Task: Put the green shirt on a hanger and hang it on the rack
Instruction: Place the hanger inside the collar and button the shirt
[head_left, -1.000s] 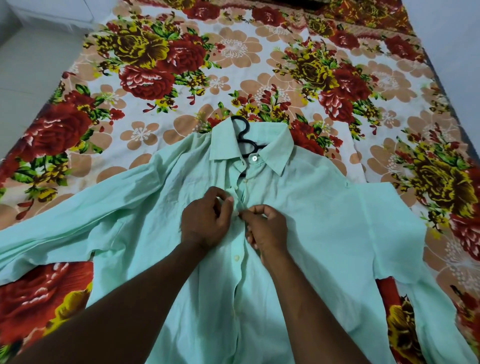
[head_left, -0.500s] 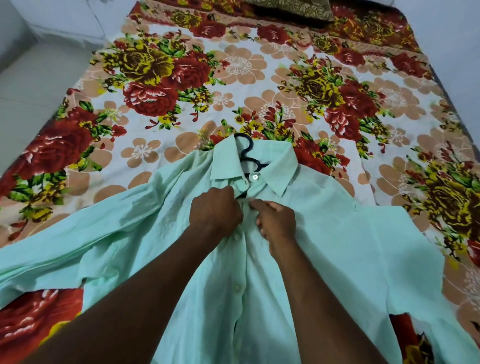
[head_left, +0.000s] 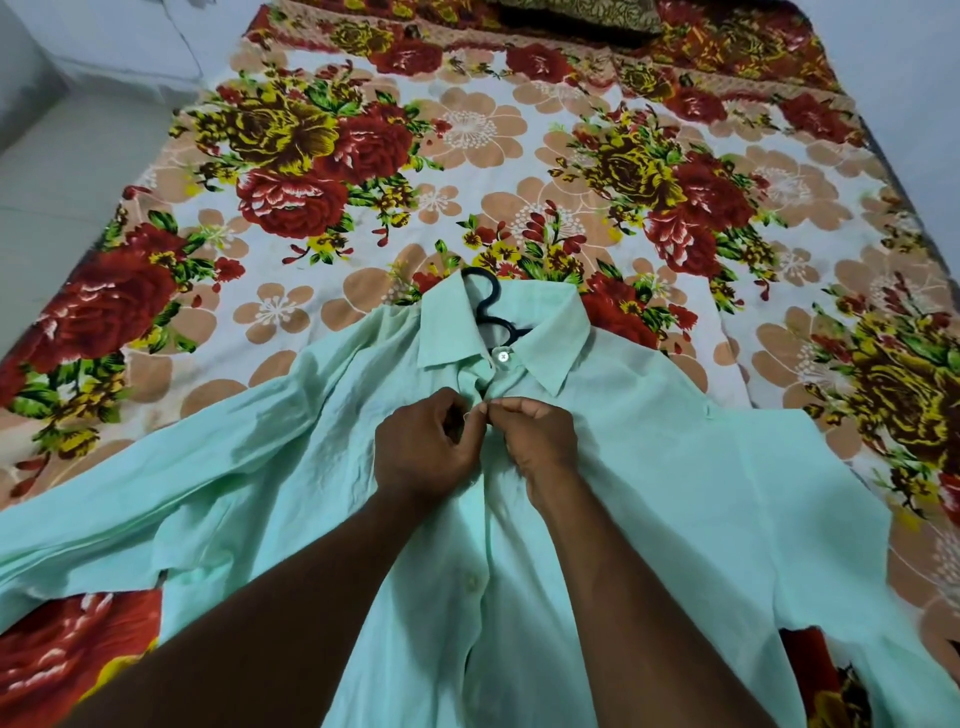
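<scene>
On a floral bedsheet (head_left: 467, 156), green shirt (head_left: 675, 493) spread flat, front up, collar (head_left: 553, 338) pointing away, long axis near to far. Inside the collar, black hanger (head_left: 504, 328), curved top poking out beyond it. Below the collar, left hand (head_left: 421, 447) and right hand (head_left: 540, 436), fingers curled, each pinching the shirt's front edge.

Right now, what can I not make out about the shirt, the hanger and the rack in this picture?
Rack: nowhere in the head view; it is outside the frame.
Black hanger: only its hook shows at the collar; the green shirt covers the rest.
Placket spot between the hands: hidden by the fingers of the left hand and right hand; buttoned or not, cannot tell.
Shirt hem and sleeve ends: cut off by the bottom and side edges.
</scene>
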